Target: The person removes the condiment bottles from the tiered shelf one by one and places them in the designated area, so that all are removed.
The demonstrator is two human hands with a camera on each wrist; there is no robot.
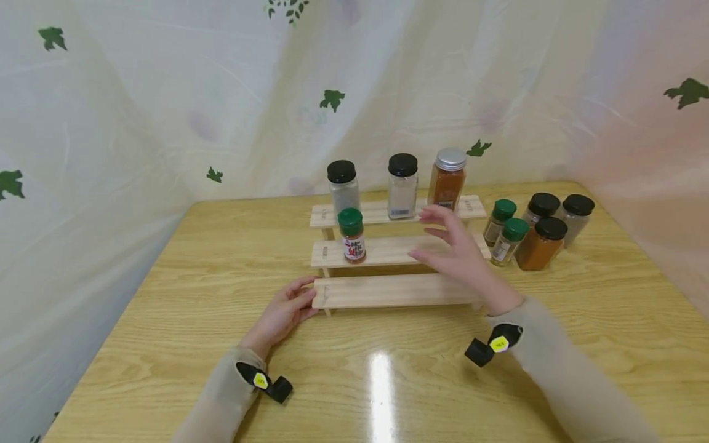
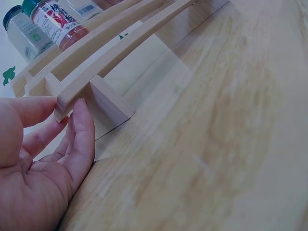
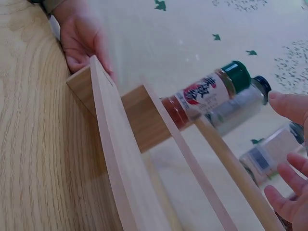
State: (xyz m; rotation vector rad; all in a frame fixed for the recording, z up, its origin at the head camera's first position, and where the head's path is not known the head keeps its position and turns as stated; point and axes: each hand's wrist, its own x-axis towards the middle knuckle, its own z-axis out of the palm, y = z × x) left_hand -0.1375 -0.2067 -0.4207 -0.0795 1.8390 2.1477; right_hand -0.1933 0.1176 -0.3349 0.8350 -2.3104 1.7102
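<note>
A three-step wooden spice rack (image 1: 396, 292) stands on the table. My left hand (image 1: 285, 311) pinches the left end of its lowest step, as the left wrist view shows with the fingers (image 2: 83, 125) at the board's end. Over the middle step, my right hand (image 1: 456, 252) hovers with thumb and fingers spread, holding nothing. A green-capped spice jar (image 1: 353, 237) with red contents stands at the left of the middle step. The top step bears a black-capped jar (image 1: 343, 191), a second black-capped jar (image 1: 402, 187) with pale contents, and a silver-capped jar (image 1: 447, 178) of orange-red powder.
Right of the rack, several jars stand close together, among them a green-capped jar (image 1: 508, 243), a black-capped jar of orange-brown powder (image 1: 540, 246) and another black-capped jar (image 1: 576, 215). A pale curtain (image 1: 166, 111) with leaf prints hangs behind the wooden table (image 1: 183, 295).
</note>
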